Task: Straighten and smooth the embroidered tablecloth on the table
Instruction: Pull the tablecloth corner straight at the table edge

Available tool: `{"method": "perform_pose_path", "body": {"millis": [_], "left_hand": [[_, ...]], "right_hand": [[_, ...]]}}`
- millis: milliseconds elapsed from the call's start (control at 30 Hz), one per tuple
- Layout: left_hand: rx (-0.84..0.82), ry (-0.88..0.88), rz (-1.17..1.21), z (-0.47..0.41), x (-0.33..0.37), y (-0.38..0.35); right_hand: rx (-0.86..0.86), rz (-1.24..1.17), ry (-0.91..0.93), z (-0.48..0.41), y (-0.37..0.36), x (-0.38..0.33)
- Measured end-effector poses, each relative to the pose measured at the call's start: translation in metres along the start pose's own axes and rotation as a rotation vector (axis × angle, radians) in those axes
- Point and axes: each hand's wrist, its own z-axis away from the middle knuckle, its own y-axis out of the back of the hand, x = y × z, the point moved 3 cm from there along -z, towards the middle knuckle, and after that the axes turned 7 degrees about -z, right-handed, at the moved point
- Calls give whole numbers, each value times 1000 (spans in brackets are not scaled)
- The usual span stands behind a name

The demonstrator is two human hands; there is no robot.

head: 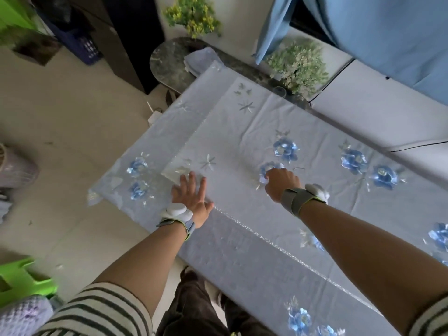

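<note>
Tablecloth [266, 238]: pale blue, embroidered with blue flowers and silvery leaves, spread over the table [167, 66], hanging off the near-left end, with a shiny stitched band running diagonally down the near side. Folded-back upper layer lying across the middle, its corner just beside the left hand, creases fanning out toward the far end. Left hand [192, 198]: flat on the cloth, palm down, fingers [191, 181] spread, touching the folded corner, gripping nothing. Right hand [281, 184]: knuckles up, fingers curled down onto a blue flower [266, 169]; pinching fabric or just pressing, cannot tell. Both wrists carrying white pods on grey straps; striped sleeves at the frame bottom. Dark marbled tabletop bare only at the far rounded end, with a folded pale cloth [197, 60] there. Two potted plants on the far side: yellow-green one [192, 15] beyond the end, paler one [299, 66] at the far edge, clear glass [280, 92] just beside it. Green stool [21, 280] at lower left on the floor.
</note>
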Motion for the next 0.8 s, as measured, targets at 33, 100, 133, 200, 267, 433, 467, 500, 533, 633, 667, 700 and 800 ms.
{"method": "perform_pose_path", "body": {"millis": [33, 100, 133, 200, 267, 433, 467, 500, 533, 633, 667, 700, 800], "left_hand": [[-26, -10, -2, 0, 0, 2], [-52, -38, 16, -1, -5, 6], [-52, -51, 32, -1, -8, 10], [-15, -88, 47, -5, -18, 21], [59, -137, 56, -12, -33, 34], [177, -133, 120, -47, -93, 63], [197, -99, 133, -57, -109, 67], [205, -53, 150, -67, -124, 69], [205, 3, 171, -77, -139, 70], [189, 142, 237, -100, -178, 69], [174, 168, 275, -107, -188, 65], [150, 179, 323, -109, -189, 63], [36, 238, 580, -132, -208, 45]], "right_hand": [[-7, -32, 8, -5, 2, -9], [-20, -104, 10, -16, 10, -29], [-19, -146, 4, -21, 15, -40], [-6, -219, 3, -31, 26, -63], [3, -279, -3, -40, 38, -87], [44, -423, 15, -73, 60, -141], [46, -445, 23, -81, 62, -153], [40, -468, 35, -87, 64, -166], [30, -494, 52, -94, 64, -177], [2, -606, 83, -114, 64, -211], [-4, -627, 96, -122, 61, -221], [0, -630, 107, -124, 61, -224], [-16, -646, 136, -151, 49, -256]]}}
